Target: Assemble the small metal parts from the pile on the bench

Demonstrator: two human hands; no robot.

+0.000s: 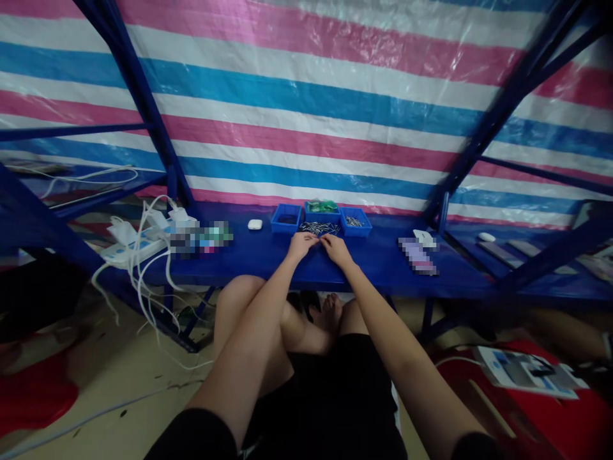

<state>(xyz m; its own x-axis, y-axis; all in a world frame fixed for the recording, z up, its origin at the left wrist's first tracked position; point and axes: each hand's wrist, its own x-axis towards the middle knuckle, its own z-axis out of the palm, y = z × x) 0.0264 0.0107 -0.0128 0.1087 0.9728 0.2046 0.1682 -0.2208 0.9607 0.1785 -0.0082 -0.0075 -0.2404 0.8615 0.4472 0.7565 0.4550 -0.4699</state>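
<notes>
My left hand (302,245) and my right hand (334,248) meet almost fingertip to fingertip over the blue table, at the near edge of a pile of small metal pieces (320,227). The fingers of each hand are pinched together. Whatever lies between them is too small to make out. Behind the pile stand three blue bins: the left bin (286,225) has a dark inside, the middle bin (323,217) holds green plastic bags (322,206), and the right bin (357,229) contains small silvery pieces (353,221).
A white power strip (136,249) with chargers and tangled cables (140,281) sits at the table's left end. A white earbud case (255,224) lies left of the bins. Blurred-out items (417,257) lie at right. Blue frame posts (143,96) flank a striped sheet (311,96).
</notes>
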